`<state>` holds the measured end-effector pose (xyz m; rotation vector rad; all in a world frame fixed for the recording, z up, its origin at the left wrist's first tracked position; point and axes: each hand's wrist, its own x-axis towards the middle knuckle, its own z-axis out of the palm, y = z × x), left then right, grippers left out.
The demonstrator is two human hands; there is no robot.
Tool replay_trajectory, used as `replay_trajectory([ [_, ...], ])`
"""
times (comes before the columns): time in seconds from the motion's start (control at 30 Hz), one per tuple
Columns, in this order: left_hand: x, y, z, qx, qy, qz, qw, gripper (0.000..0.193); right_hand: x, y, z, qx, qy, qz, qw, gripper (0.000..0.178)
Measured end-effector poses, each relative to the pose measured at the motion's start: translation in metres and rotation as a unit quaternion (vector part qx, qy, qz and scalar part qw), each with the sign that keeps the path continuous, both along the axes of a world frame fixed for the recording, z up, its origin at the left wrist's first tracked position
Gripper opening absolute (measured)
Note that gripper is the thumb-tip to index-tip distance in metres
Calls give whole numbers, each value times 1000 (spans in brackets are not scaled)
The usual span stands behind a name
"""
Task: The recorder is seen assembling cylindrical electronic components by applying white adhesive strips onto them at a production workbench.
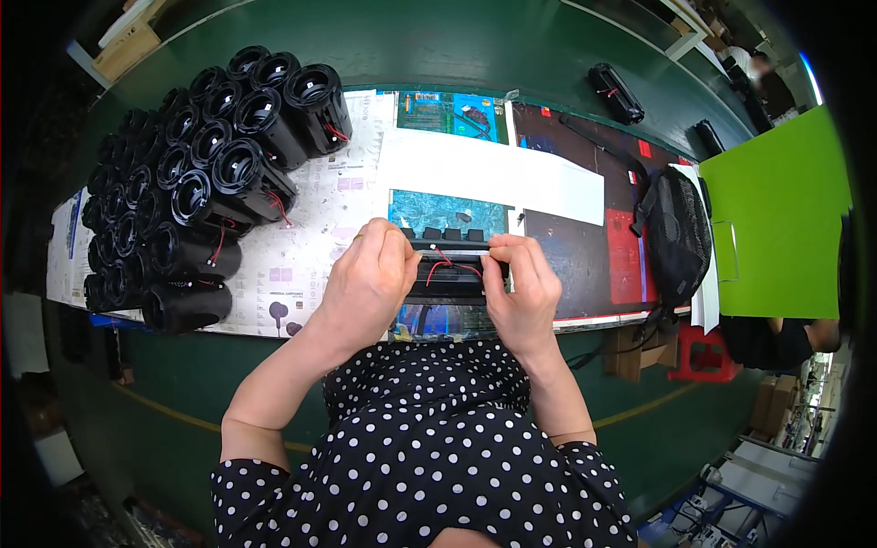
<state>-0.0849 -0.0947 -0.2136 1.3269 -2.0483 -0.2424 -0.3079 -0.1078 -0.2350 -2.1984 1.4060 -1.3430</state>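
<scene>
Just in front of me lies a black housing (452,290), on its side, with thin red wires (440,267) showing in its opening. Along its far edge runs a narrow black strip (448,245) bearing several small black blocks. My left hand (370,274) pinches the left end of the strip between thumb and fingers. At the other end, my right hand (523,288) is closed in a pinch too, its thumb against the housing's right side. A small white plug (434,247) on the wires rests by the strip. My fingers hide both strip ends.
Many black cylinders (237,169), some trailing red wires, crowd the table's left side. A white sheet (493,169) lies beyond my hands. A black mesh bag (678,237) and a bright green board (776,215) are at right. Another cylinder (616,93) lies farther back; a person (772,91) is beyond.
</scene>
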Motion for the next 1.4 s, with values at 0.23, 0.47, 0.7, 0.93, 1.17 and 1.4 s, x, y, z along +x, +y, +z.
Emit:
replay_trajectory([
  [0.23,5,1,2,92,34,23,995,29,-11,-10,19,58,87,45,994,24],
  [0.47,25,7,-7,129,74,-81,986,74,-12,-31,47,31,288,179,940,28],
  [0.7,26,6,-15,142,82,-73,984,73,52,-42,47,-20,348,265,899,30],
  [0.93,29,7,-5,113,80,-65,988,67,-4,-30,44,55,294,167,940,29],
  [1.17,29,-12,-1,156,125,-42,979,17,-28,-24,32,93,117,141,979,27],
  [1.4,19,-13,-10,120,131,-29,984,15,-36,-55,27,134,86,230,960,20],
])
